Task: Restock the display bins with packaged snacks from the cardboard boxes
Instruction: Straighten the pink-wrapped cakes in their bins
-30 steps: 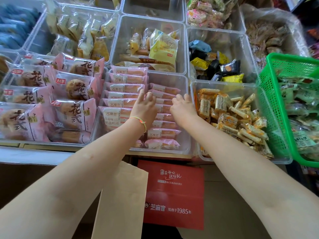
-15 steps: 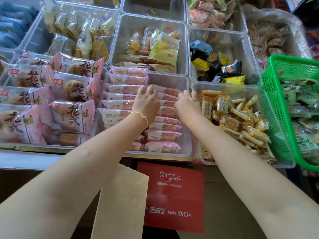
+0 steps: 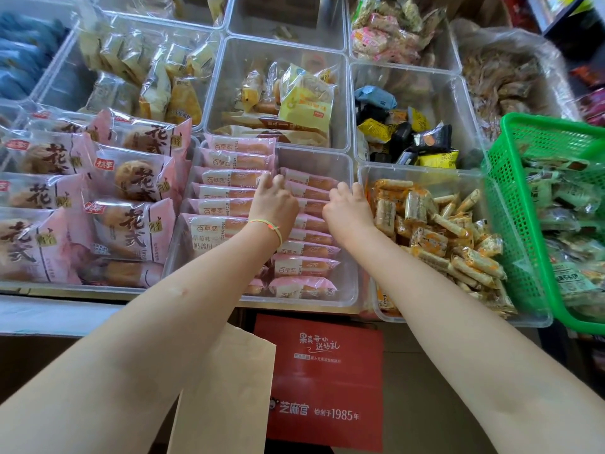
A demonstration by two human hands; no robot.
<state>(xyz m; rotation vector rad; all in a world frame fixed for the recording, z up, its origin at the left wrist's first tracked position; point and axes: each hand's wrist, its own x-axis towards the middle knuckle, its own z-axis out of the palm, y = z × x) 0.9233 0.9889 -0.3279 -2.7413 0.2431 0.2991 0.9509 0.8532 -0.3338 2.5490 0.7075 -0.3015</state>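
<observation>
- Head view: the pink snack packets (image 3: 304, 267) lie in two rows in the clear bin (image 3: 347, 224), long axes running left-right.
- Left hand (image 3: 273, 204) and right hand (image 3: 347, 208) rest on the right row near the bin's far edge, fingers curled onto packets, equally near.
- The empty gap lies just beyond both hands.

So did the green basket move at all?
No. The green basket still sits against the right side of the clear bin of orange snacks, just as before.
</observation>
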